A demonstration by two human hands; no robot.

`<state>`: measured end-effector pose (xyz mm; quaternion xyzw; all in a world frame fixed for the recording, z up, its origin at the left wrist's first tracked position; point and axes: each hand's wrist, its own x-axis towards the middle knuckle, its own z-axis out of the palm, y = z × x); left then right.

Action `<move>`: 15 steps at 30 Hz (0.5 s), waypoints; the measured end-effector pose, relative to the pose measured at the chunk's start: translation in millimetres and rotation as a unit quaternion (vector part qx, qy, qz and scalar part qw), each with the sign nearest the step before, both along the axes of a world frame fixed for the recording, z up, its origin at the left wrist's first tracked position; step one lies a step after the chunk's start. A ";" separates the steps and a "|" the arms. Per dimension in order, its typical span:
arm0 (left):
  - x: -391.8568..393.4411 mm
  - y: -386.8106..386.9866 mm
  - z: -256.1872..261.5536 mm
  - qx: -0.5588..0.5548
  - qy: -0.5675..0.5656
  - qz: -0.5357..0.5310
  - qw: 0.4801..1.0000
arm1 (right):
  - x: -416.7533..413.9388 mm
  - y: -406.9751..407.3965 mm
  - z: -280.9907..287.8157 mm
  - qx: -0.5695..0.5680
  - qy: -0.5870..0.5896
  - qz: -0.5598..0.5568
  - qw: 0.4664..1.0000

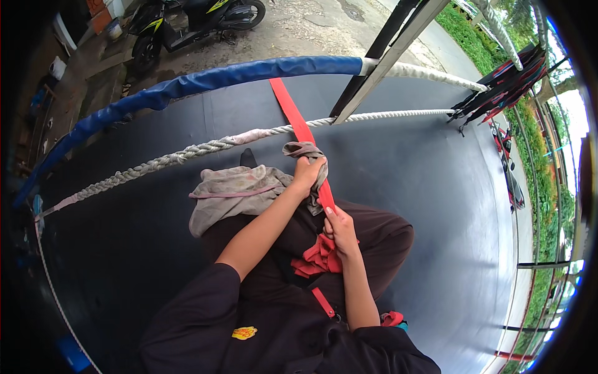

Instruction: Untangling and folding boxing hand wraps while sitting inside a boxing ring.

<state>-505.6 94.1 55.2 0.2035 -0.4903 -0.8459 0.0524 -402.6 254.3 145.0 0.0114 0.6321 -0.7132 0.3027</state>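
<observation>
A long red fabric strap [292, 112], resembling a boxing hand wrap, runs taut from just under the blue padded rope, across the lower rope, down to my lap. My left hand [308, 174] grips a stained grey cloth [243, 184] folded around the strap; the cloth's loose part drapes over my left leg. Just below, my right hand [340, 226] pinches the strap with thumb and fingers. A crumpled red length [320, 257] lies in my lap beneath that hand. A short red strap end [322, 301] with a metal ring rests nearer my waist. The strap's far fastening is hidden.
I sit cross-legged on a black ring mat [411, 154]. Ahead stretch the blue padded rope [210, 77] and a twisted white rope [177, 154], joined by a slanted post [387, 61]. Several straps hang at the right corner [509, 84]. A scooter [196, 23] stands outside.
</observation>
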 end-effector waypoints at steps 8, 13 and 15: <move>-0.8 -5.7 7.0 -0.030 -0.005 -0.027 0.999 | 24.4 7.9 16.8 -0.016 -0.038 -0.003 0.999; 0.2 -2.2 12.5 0.027 0.008 -0.002 1.000 | 35.7 22.2 36.2 -0.038 -0.060 0.005 0.997; -0.7 -7.2 10.0 0.024 0.010 0.001 1.000 | 38.7 31.0 41.1 -0.046 -0.065 0.010 0.997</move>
